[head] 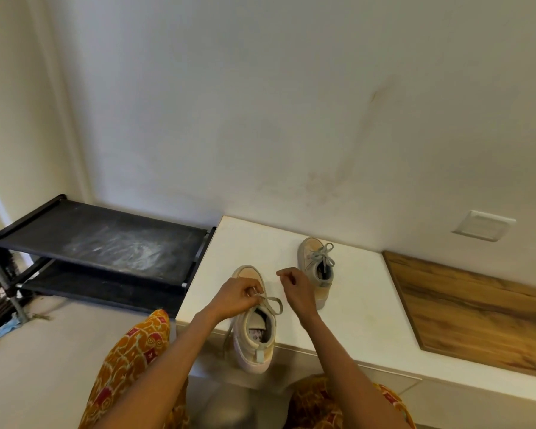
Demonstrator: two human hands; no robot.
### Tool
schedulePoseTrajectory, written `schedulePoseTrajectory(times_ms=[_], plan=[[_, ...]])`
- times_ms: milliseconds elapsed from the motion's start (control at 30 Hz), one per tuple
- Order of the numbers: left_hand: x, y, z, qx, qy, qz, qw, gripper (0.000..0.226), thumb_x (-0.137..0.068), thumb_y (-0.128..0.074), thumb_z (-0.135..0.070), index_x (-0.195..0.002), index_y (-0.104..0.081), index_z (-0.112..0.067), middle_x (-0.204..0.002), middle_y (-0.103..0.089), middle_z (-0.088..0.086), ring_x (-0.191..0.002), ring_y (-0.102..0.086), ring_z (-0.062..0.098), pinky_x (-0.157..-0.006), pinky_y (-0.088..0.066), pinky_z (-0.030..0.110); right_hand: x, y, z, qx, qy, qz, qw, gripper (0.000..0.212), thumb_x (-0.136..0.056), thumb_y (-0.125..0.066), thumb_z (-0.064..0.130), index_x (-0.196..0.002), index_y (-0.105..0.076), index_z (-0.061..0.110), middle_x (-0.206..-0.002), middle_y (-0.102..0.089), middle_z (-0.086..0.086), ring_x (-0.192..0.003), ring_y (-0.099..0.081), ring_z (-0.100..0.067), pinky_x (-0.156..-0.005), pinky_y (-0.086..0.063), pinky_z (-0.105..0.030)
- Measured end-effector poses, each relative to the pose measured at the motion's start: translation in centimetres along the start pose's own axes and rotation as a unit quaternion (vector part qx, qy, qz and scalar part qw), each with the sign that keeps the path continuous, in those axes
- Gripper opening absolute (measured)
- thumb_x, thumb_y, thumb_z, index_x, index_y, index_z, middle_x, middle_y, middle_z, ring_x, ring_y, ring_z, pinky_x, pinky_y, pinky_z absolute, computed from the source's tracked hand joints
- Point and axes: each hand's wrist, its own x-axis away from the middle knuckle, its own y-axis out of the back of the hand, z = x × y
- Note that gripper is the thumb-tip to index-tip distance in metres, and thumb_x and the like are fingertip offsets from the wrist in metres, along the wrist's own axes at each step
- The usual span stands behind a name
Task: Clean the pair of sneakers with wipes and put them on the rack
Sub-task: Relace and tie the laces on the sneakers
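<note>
Clothing: my orange patterned garment (pixel 130 360) fills the near bottom edge, under both forearms
Near sneaker: the near sneaker (pixel 254 332) sits at the near edge of the white desk (pixel 365 323), heel toward me and jutting past the edge, toe pointing far
Left hand: my left hand (pixel 239 297) is over its tongue, fingers curled, pinching the grey lace (pixel 271 305) where a loop stands out to the right
Right hand: my right hand (pixel 294 287) hovers just right of that shoe, fingers curled in; I cannot tell whether it pinches a lace end
Far sneaker: the far sneaker (pixel 317 270) stands farther back and right, laces tied in a bow
Rack: the black rack (pixel 106 243) stands left of the desk, its top shelf dusty
Board: a wooden board (pixel 477 308) lies on the desk at right
</note>
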Motion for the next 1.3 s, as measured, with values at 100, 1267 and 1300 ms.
schedulePoseTrajectory(times_ms=[100,1267,1300], plan=[[0.1,-0.7,-0.3,-0.064,-0.032,-0.005,0.997,0.015,-0.088,-0.056,-0.023,-0.102,-0.06,-0.026,-0.091,-0.059,-0.008,-0.083,-0.055,0.009,-0.081,-0.049,0.025,-0.1,-0.2,0.8,-0.023,-0.072,0.171,0.982,0.022,-0.09,-0.045,0.005,-0.089,-0.066,0.014,-0.08,-0.064,0.0,-0.076,-0.059,-0.012,-0.07,-0.049,-0.024],[0.3,-0.8,-0.7,0.064,0.091,-0.043,0.993,0.019,-0.082,-0.069,-0.015,-0.101,-0.071,-0.013,-0.094,-0.067,-0.005,-0.086,-0.056,0.003,-0.074,-0.039,0.01,0.5,-0.7,0.3,-0.215,-0.166,0.051,0.961,0.019,-0.096,-0.051,0.019,-0.098,-0.061,0.003,-0.08,-0.061,-0.011,-0.059,-0.064,-0.021,-0.052,-0.053,-0.025],[0.2,-0.9,-0.8,0.062,0.099,-0.045,0.992,0.02,-0.082,-0.069,-0.015,-0.101,-0.071,-0.012,-0.095,-0.067,-0.005,-0.086,-0.056,0.004,-0.072,-0.038,0.009,0.8,-0.6,0.2,-0.227,-0.169,0.051,0.958,0.024,-0.096,-0.052,0.026,-0.099,-0.061,0.005,-0.081,-0.06,-0.01,-0.061,-0.063,-0.019,-0.053,-0.053,-0.024]])
